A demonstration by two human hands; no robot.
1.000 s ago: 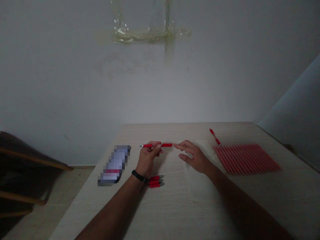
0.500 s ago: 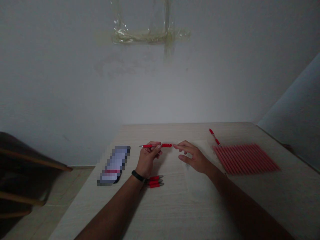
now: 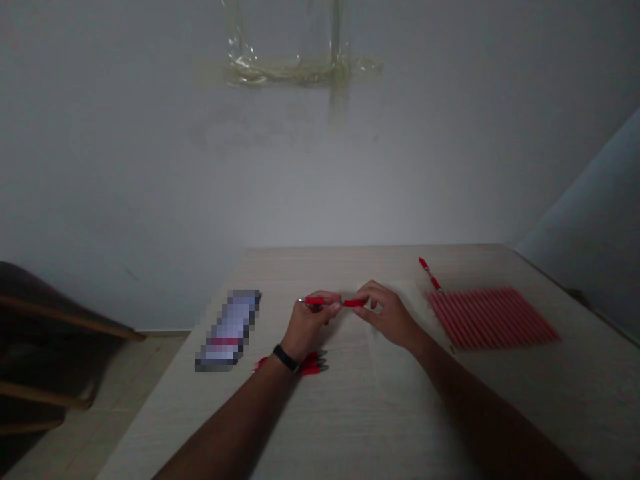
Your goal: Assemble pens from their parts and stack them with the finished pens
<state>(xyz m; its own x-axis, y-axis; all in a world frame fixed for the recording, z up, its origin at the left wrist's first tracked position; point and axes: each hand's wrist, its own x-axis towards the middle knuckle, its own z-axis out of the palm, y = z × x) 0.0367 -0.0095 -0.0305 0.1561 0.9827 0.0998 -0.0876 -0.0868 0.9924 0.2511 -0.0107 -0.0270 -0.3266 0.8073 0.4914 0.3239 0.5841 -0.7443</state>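
Observation:
A red pen (image 3: 334,302) with a silver tip is held level above the light wooden table (image 3: 360,413), between both hands. My left hand (image 3: 310,325), with a black band on its wrist, is closed round the pen's tip half. My right hand (image 3: 387,313) pinches the pen's other end with thumb and fingers. A few short red pen pieces (image 3: 311,364) lie on the table just under my left wrist.
A flat row of several red pens (image 3: 493,317) lies at the right, with one more red pen (image 3: 429,273) behind it. A blurred dark flat object (image 3: 229,330) lies at the left. A dark wooden chair (image 3: 45,347) stands off the table's left edge.
My right hand, open beside the pen's end before, has closed on that end. My left hand has shifted slightly right and down with the pen.

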